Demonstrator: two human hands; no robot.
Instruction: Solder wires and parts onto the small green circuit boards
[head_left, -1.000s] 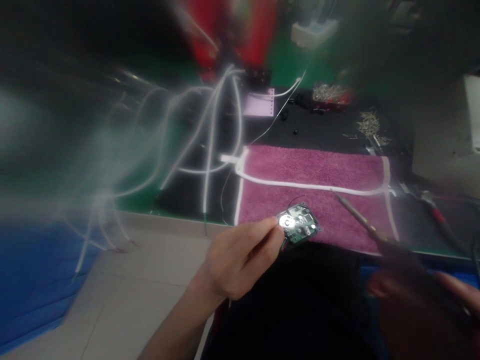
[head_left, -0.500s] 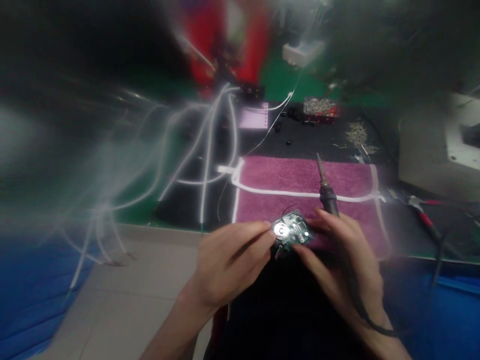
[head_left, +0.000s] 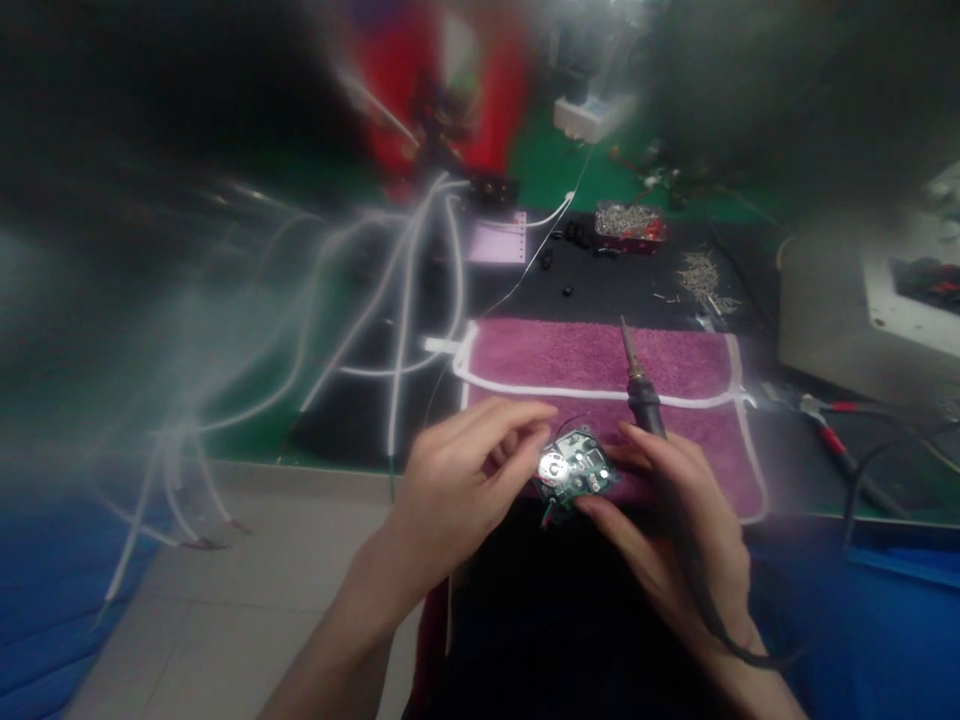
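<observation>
A small green circuit board (head_left: 583,462) with a bright round metal part on its left side is held by my right hand (head_left: 694,500), its thumb at the lower edge and fingers at the right. The same hand also holds a soldering iron (head_left: 643,400), tip pointing up and away, lying over the hand with its cord trailing down. My left hand (head_left: 469,480) is at the board's left edge, thumb and forefinger close together; whether something thin is between them is unclear. A thin dark wire loops above the board, and short coloured wires stick out below it.
A purple towel (head_left: 540,350) with a white strip across it lies on the black mat. Beyond are a red box of small metal parts (head_left: 630,225), loose metal pins (head_left: 705,280) and a pink notepad (head_left: 499,238). White cables (head_left: 397,370) hang left; red-handled pliers (head_left: 836,440) lie right.
My left fingers have come off the board's face, and the forefinger has lifted to its upper left. The right hand keeps the board and iron. The whole view has shifted slightly.
</observation>
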